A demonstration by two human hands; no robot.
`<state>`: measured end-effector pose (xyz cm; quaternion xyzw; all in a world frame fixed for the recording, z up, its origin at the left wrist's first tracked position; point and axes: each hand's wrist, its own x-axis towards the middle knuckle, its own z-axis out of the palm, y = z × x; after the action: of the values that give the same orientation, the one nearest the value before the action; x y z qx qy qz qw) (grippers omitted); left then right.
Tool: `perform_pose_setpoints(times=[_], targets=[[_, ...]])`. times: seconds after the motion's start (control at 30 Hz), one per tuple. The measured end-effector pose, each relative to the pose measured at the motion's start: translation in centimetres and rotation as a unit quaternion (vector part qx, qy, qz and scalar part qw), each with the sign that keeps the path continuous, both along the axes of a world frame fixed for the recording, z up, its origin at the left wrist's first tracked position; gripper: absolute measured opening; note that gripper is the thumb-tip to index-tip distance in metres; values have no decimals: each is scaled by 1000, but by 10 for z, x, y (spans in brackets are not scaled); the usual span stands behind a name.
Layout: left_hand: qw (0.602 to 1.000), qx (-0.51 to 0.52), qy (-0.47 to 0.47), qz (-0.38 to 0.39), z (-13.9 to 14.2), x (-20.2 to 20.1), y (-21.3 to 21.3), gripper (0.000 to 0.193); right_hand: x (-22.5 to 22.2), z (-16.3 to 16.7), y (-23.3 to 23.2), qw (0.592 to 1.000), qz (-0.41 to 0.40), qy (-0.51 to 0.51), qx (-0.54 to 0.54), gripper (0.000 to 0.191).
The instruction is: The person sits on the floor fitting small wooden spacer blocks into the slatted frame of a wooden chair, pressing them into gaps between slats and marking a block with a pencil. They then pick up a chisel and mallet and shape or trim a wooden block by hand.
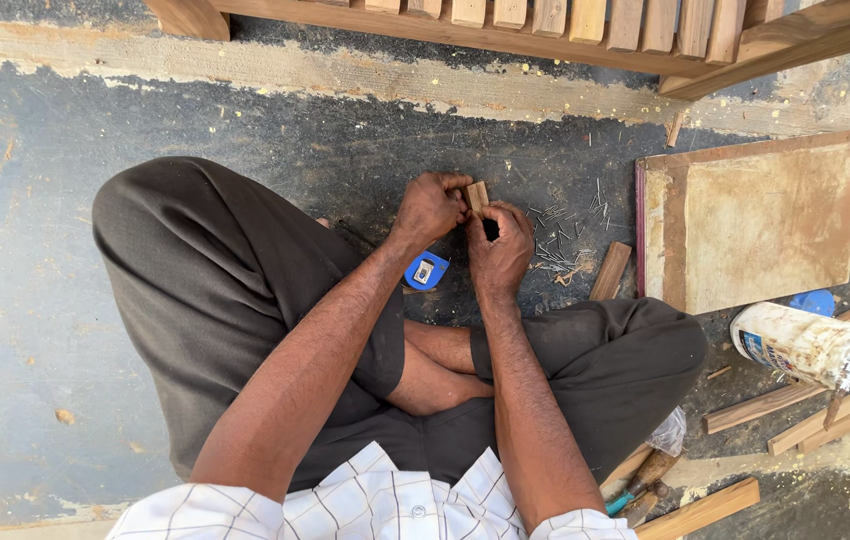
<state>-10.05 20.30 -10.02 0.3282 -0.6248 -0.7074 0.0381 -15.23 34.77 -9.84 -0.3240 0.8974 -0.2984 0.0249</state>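
While a person sits cross-legged on a dusty concrete floor, both hands meet just ahead of the knees. One small wooden block stands between them; the left hand has its fingers curled closed around the block's left side, and the right hand has its fingers pinched narrow against the block's lower right, with something small and dark between them that cannot be made out. One blue tape measure lies on the floor just below the left wrist. Loose nails, too many and too small to count, are scattered just right of the hands. One short wood offcut lies beside the nails, touching one flat square board farther right. One white cylindrical container lies on its side near the floor's right edge, resting on several wood strips. One slatted wooden frame runs along the floor's far edge. One hammer lies by the right thigh.
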Motion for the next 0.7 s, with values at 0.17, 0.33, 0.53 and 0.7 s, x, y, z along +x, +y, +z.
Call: perform_pose_setpoints(times=[0.17,0.33,0.53,0.7], targets=[[1000,19,-3,1,1,0,-1,38,1,1,1,1000,-4,-9,-6,16],[1000,27,-5,0,3,1,-2,41,2,2,0,1000,-1,6,-13,16],[1000,-18,17,9,4,-2,-1,38,4,5,-4,1000,-18,-2,5,16],[979,-201,-33,-6,6,-9,-7,35,-14,10,10,992,-27,-123,-20,24]])
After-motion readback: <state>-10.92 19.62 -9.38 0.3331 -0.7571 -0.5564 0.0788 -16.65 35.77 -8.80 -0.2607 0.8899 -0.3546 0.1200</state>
